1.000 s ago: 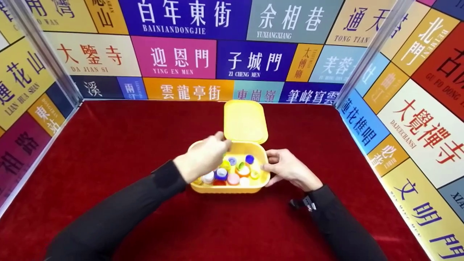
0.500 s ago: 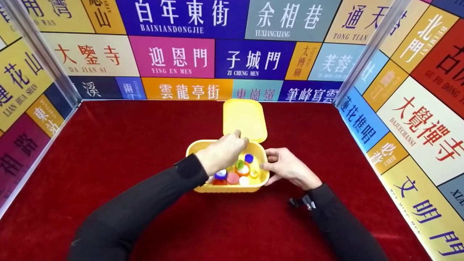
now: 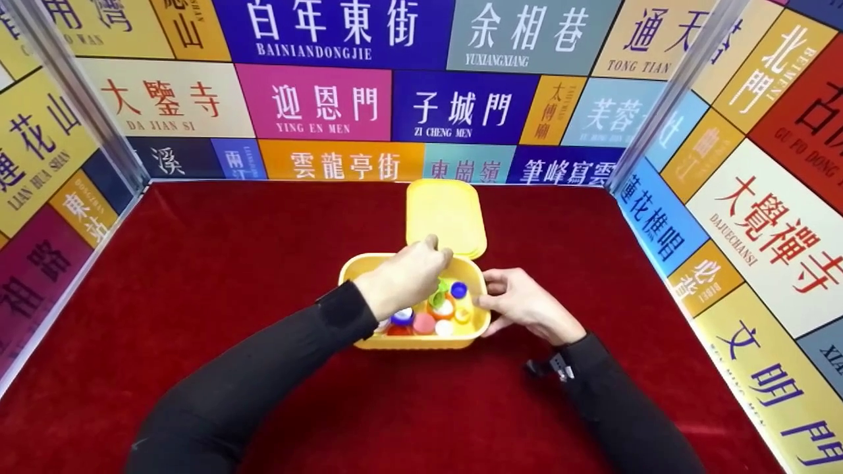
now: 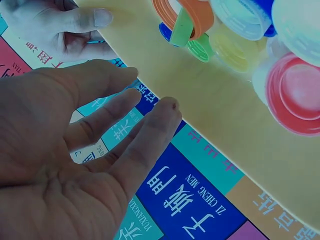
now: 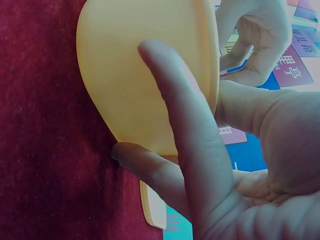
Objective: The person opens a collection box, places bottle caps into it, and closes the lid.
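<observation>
A yellow lunch-box-like plastic box (image 3: 411, 342), its lid (image 3: 446, 217) swung open, holds bottle caps. Over its left half, my left hand (image 3: 408, 273) bends its fingers downward. From the left wrist view, that hand (image 4: 100, 130) has loosely bent fingers near the rim, with nothing between them. My right hand (image 3: 527, 303) grips the box's right end; its thumb is at the rim and fingers lie along the outer wall (image 5: 145, 90). A blue cap (image 3: 459, 289), green cap (image 3: 436, 301), pink cap (image 3: 423, 322) and white cap (image 3: 444, 327) show; others are hidden beneath my left hand.
The box stands on a dark red cloth-covered table (image 3: 408, 408). Printed panels (image 3: 461, 108) rise behind and along both sides, meeting at metal corner posts (image 3: 678, 99).
My left hand has moved right over the box, then stayed put. The blue cap has shifted slightly right, and more green shows beside the green cap. The right hand keeps its grip.
</observation>
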A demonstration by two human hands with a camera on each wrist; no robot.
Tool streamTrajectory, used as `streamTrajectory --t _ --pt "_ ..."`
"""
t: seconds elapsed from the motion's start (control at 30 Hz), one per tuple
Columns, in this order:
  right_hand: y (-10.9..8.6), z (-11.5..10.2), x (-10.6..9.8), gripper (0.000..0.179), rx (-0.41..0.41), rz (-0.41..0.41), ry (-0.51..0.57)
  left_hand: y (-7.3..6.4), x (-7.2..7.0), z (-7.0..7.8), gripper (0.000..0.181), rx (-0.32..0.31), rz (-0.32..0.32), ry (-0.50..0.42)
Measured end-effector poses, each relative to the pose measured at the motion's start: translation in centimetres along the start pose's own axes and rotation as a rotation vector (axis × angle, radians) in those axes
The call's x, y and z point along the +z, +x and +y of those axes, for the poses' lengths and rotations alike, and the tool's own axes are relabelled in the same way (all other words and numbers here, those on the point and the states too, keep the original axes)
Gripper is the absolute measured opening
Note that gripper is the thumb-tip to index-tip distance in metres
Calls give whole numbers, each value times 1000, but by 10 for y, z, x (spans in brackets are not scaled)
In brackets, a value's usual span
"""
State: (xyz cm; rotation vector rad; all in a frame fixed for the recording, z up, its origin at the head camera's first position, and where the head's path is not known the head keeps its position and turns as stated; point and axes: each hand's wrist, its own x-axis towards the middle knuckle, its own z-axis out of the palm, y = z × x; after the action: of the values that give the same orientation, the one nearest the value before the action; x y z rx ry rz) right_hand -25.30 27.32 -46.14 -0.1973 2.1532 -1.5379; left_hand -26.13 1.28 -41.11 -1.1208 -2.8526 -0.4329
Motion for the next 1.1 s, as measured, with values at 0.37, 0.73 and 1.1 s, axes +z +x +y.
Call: streamTrajectory --t 0.37,0.73,1.1 --pt "-1 -1 0 52 19 9 7 -10 -5 -4 25 -8 41 2" --pt "2 -1 1 50 8 -3 4 -46 -18 -27 30 -142 138 19" --pt "0 0 0 51 7 -2 8 -97 -9 -63 45 -276 340 -31"
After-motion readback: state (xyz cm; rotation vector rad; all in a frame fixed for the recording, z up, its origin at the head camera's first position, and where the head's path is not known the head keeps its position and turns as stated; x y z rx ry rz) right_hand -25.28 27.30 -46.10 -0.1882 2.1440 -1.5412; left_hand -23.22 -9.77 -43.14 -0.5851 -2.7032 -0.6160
